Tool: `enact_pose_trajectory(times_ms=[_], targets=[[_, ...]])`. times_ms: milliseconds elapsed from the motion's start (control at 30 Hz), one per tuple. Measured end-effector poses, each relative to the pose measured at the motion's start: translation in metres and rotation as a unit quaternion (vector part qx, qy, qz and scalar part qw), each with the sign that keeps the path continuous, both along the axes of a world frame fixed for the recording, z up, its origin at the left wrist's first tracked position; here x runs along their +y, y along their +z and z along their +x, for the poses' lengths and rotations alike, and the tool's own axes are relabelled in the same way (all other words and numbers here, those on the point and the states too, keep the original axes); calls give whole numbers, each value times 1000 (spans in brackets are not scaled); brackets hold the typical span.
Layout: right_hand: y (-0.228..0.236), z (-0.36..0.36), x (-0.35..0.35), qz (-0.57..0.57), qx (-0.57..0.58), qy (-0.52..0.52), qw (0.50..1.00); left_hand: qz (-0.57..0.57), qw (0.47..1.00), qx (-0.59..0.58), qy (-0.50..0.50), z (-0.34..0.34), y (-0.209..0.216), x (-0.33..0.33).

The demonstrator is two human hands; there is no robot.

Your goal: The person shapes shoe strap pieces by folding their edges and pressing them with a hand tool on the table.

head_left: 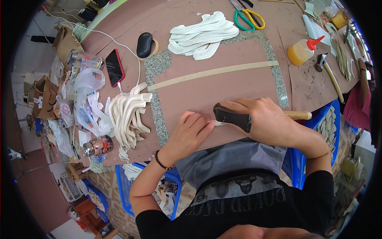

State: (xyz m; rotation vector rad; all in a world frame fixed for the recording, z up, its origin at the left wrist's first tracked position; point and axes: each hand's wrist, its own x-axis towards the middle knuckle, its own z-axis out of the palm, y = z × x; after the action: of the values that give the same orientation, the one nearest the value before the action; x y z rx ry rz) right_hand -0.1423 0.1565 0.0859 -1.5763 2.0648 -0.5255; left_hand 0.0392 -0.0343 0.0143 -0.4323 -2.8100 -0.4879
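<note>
My right hand (262,119) is closed round a hammer, gripped close to its dark head (234,118); its wooden handle (298,115) sticks out to the right past my wrist. Beneath the head, near the table's front edge, lies a narrow whitish strip (218,123). The fingers of my left hand (193,129) pinch this strip at its left end. Most of the strip is hidden by my hands and the hammer. To the left is a heap of cream strips (129,113); a stack of white strips (201,35) sits at the far side.
A red phone (115,67) on a cable, a black oval case (144,45) and a patterned bottle (98,146) are on the left. Scissors (249,20), a glue bottle (301,51) and another hammer (329,73) lie far right. Blue baskets (121,187) stand below the table.
</note>
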Motion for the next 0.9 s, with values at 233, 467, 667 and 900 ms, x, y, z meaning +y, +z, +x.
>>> enact_pose_trajectory(times_ms=[233, 467, 667, 900], targets=[[-11, 3, -10, -111, 46, 43, 992, 65, 997, 8, 45, 3, -5, 2], [-18, 9, -16, -115, 35, 54, 991, 123, 982, 31, 138, 6, -9, 2], [-13, 10, -17, -74, 13, 54, 996, 128, 987, 25, 97, 6, -7, 0], [-9, 12, -19, -131, 59, 81, 986, 30, 998, 20, 56, 8, -2, 2]])
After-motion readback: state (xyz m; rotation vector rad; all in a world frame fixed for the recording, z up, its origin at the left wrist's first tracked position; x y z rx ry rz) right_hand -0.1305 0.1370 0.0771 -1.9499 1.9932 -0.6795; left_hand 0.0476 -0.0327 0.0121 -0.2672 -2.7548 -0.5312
